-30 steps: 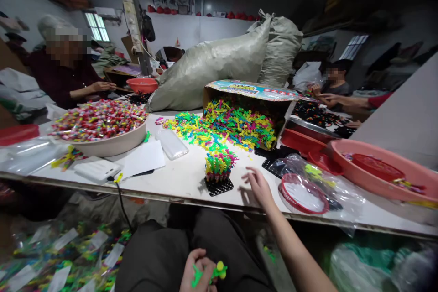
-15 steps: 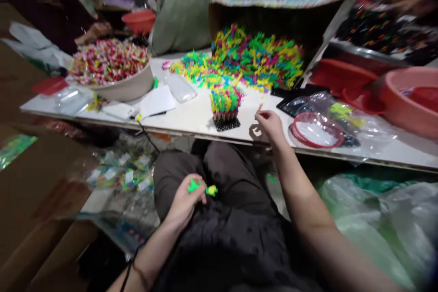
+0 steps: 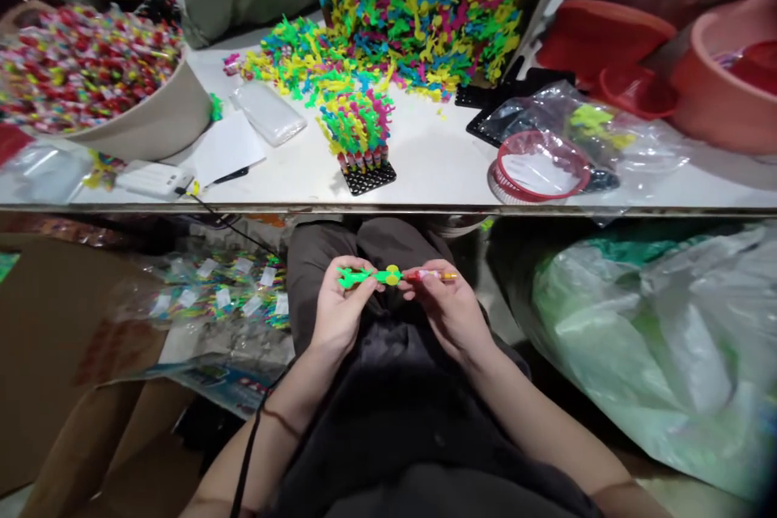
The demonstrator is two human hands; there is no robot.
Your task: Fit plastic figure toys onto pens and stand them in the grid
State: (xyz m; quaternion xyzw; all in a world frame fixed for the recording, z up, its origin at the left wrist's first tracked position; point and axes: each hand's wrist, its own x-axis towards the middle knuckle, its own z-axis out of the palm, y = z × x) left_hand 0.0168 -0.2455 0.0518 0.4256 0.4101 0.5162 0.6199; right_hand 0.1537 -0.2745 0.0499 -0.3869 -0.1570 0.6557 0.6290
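Observation:
Above my lap, my left hand (image 3: pixel 343 303) pinches a green plastic figure (image 3: pixel 359 277) with a round yellow part at its right end. My right hand (image 3: pixel 446 303) grips a small red and white tube (image 3: pixel 428 275) with a yellowish tip pointing right. The tube's left end meets the yellow part of the figure; whether they are joined is too small to tell. On the table ahead, a black perforated rack (image 3: pixel 371 178) holds several upright tubes topped with coloured figures (image 3: pixel 358 120).
Loose coloured figures (image 3: pixel 425 16) spill from a box at the back. A bowl of small wrapped pieces (image 3: pixel 182 109) stands left, a red basket (image 3: pixel 543 194) right. Bagged figures (image 3: pixel 222 299) lie below left; a large plastic bag (image 3: pixel 637 340) is below right.
My right hand has come down from the table to my lap, now with the red tube in it. My left hand has risen slightly with the green figure. The view has tilted down.

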